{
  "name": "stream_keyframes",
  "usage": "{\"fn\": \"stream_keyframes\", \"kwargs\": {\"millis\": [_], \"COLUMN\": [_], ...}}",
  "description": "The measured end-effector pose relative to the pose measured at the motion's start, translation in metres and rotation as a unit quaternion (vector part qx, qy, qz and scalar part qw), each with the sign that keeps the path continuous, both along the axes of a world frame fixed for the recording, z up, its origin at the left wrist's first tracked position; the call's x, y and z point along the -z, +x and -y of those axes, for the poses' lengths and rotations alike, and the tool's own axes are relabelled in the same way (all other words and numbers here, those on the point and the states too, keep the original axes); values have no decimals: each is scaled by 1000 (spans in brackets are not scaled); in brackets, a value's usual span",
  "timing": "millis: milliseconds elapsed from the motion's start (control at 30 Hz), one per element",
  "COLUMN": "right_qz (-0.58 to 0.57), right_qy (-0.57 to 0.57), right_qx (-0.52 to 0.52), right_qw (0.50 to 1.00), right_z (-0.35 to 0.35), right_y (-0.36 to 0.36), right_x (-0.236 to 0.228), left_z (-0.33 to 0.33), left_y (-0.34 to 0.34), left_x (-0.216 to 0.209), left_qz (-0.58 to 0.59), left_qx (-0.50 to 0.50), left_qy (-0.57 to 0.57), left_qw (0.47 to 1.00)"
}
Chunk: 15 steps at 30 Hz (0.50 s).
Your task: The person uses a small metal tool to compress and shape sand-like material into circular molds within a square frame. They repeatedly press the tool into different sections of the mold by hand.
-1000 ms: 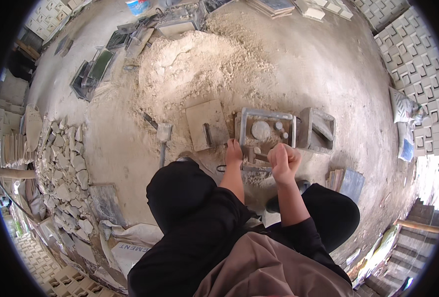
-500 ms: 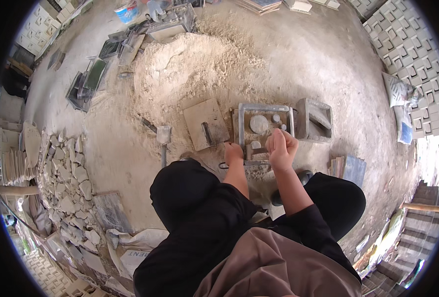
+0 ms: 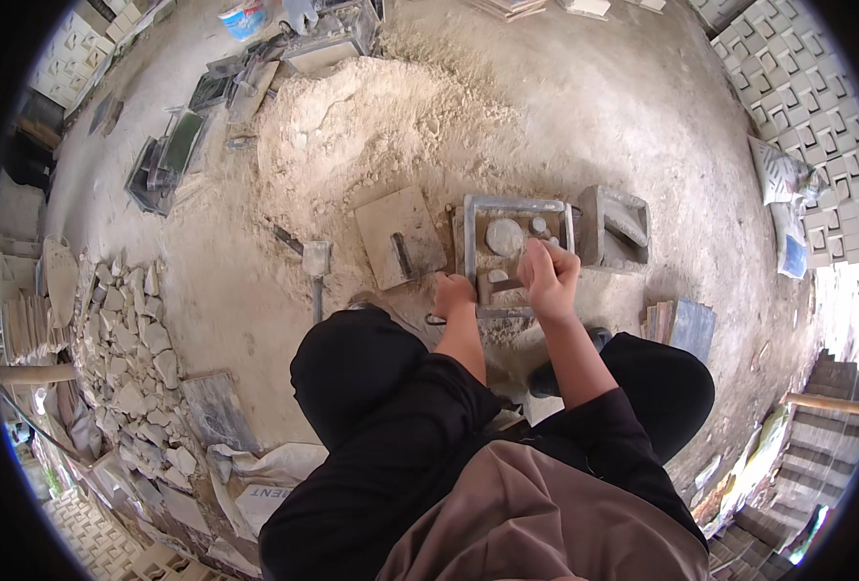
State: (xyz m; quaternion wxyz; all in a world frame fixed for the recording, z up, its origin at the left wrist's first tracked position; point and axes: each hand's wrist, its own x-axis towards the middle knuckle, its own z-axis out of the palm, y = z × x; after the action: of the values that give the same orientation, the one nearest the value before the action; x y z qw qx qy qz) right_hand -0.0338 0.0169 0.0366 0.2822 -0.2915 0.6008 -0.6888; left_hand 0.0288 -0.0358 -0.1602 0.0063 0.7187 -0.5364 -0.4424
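A grey rectangular metal mould frame point(image 3: 516, 203) lies on the floor in front of me, with a round disc point(image 3: 504, 236) and several smaller round pieces inside. My left hand point(image 3: 455, 290) is closed at the frame's near left corner, its fingers curled on the side bar. Over the near right part of the frame, my right hand point(image 3: 548, 278) is held in a fist. A dark brown bar point(image 3: 507, 286) runs left from beside that fist; whether the fist holds it is hard to see. A curved metal handle point(image 3: 436, 320) sticks out below my left hand.
Left of the frame lies a square board with a handle point(image 3: 397, 237). A grey box-shaped mould point(image 3: 615, 228) stands to the right. Beyond are a pile of pale powder point(image 3: 352, 126) and metal parts. A hammer-like tool point(image 3: 317, 261) and broken stone pieces point(image 3: 134, 368) lie left.
My right hand has shifted slightly up and left over the frame. The left hand stays at the corner, its fist turned a little. The view has tilted slightly.
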Motion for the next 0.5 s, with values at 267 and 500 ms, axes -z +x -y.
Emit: {"fn": "stream_keyframes", "kwargs": {"millis": [267, 500], "right_qz": [-78, -147], "right_qy": [32, 24], "right_qx": [-110, -163], "right_qw": [990, 975], "right_z": [-7, -18], "right_y": [5, -3], "right_x": [-17, -9], "left_z": [1, 4], "left_y": [-2, -5], "left_x": [-1, -3], "left_qz": [-4, 5], "left_qx": [0, 3], "left_qy": [-13, -35], "left_qw": [1000, 999]}}
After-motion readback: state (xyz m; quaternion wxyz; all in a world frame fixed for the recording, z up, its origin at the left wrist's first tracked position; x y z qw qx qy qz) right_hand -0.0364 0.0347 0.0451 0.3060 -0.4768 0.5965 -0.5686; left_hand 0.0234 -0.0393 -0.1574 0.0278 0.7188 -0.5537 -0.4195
